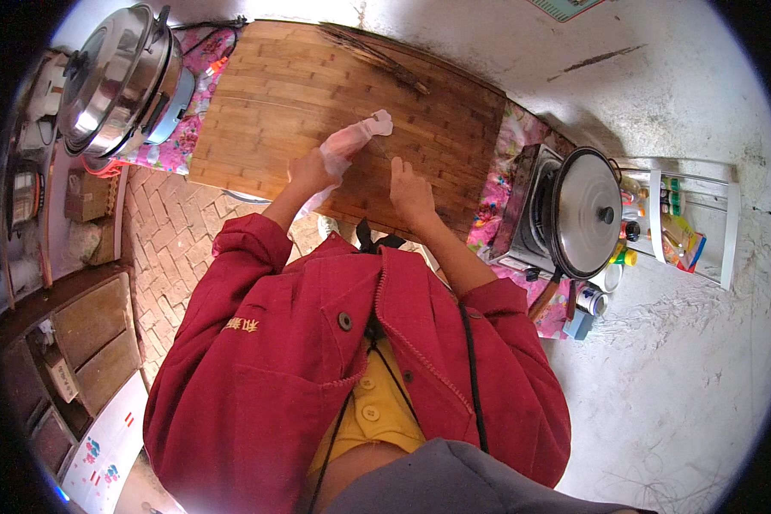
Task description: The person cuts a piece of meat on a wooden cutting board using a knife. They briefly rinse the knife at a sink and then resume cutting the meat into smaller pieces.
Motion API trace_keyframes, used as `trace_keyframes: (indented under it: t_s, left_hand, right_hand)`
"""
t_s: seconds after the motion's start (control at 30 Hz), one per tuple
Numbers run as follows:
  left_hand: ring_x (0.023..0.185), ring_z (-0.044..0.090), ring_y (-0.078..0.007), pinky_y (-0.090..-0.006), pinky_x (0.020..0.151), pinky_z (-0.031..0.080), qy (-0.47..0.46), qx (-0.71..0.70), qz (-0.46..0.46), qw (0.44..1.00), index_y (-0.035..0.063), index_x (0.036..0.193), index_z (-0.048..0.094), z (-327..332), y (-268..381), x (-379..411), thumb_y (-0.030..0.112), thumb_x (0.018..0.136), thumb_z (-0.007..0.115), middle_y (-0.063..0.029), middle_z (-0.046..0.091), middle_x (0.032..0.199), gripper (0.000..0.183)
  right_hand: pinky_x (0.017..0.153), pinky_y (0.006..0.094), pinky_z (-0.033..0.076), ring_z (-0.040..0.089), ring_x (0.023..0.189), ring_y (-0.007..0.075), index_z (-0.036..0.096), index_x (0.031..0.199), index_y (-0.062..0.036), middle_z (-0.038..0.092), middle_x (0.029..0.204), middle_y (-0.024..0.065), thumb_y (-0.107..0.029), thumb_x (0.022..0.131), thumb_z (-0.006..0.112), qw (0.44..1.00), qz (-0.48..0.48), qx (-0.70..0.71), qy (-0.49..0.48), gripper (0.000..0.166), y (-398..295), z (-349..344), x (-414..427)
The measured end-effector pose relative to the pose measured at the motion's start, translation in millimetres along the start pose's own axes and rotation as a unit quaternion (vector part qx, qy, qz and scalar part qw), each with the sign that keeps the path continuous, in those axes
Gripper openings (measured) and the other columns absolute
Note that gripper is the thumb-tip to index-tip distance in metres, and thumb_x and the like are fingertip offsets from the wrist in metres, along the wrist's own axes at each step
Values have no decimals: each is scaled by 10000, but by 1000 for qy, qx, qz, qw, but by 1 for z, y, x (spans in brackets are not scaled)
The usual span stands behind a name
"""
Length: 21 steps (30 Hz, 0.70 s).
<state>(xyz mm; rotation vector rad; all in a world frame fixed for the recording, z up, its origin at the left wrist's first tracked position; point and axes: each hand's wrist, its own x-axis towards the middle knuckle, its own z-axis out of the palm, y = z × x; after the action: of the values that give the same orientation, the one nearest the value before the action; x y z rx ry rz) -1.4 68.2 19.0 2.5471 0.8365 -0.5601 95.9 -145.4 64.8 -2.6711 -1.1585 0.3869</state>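
Note:
My left hand [308,171] grips a thin, translucent plastic bag [347,144] over the wooden board. Something pinkish-red shows through the plastic, too blurred to name. The bag's pale, crumpled end [380,122] points away from me, and a loose part hangs below my left hand towards the near edge. To the right of the bag is my right hand [412,193], with its fingers curled. A faint thin line runs from these fingers towards the bag; whether it is a blade or a strand I cannot tell. Beneath both hands lies the large wooden board [263,96].
Dark sticks [385,61] lie along the board's far edge. At left stands a lidded steel pot [112,80] near an orange plug [216,65]. A lidded pan [588,212] sits on a gas stove [530,205] at right, before a wall rack [694,225] with bottles and packets.

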Motion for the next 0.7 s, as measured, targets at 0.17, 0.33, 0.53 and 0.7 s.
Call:
trace_keyframes:
  t_s: [0.17, 0.33, 0.53, 0.7]
  left_hand:
    - [920, 662, -314, -426, 835, 489, -4, 4, -5, 1000, 29, 1035, 601, -4, 2, 0, 443, 541, 754, -187, 676, 962, 662]
    - [899, 660, -315, -407, 852, 479, 11, 2, -9, 1000, 27, 1034, 603, -3, 6, -3, 422, 540, 747, -191, 675, 931, 649]
    - [924, 644, -334, -385, 882, 467, 9, -14, -9, 1000, 27, 1025, 608, -7, 15, -8, 391, 553, 743, -189, 671, 924, 611]
    - [925, 643, -346, -400, 862, 485, 22, -2, -19, 1000, 18, 1005, 611, 2, 12, -3, 351, 577, 731, -201, 667, 931, 555]
  right_hand:
    - [571, 457, 541, 652, 681, 377, 430, 1003, -35, 599, 877, 194, -92, 875, 440, 1000, -11, -24, -5, 140, -10, -6, -4]
    - [590, 484, 529, 642, 708, 415, 408, 961, -39, 607, 838, 229, -82, 868, 435, 999, -13, -16, -34, 105, -18, -10, 0]
    - [599, 494, 526, 643, 714, 410, 412, 950, -30, 624, 794, 232, -65, 864, 420, 1000, -19, 17, -10, 93, -24, 6, 11]
    - [632, 511, 518, 638, 728, 426, 420, 975, -8, 633, 792, 249, -50, 852, 418, 999, -3, 35, -12, 130, -35, 5, 49]
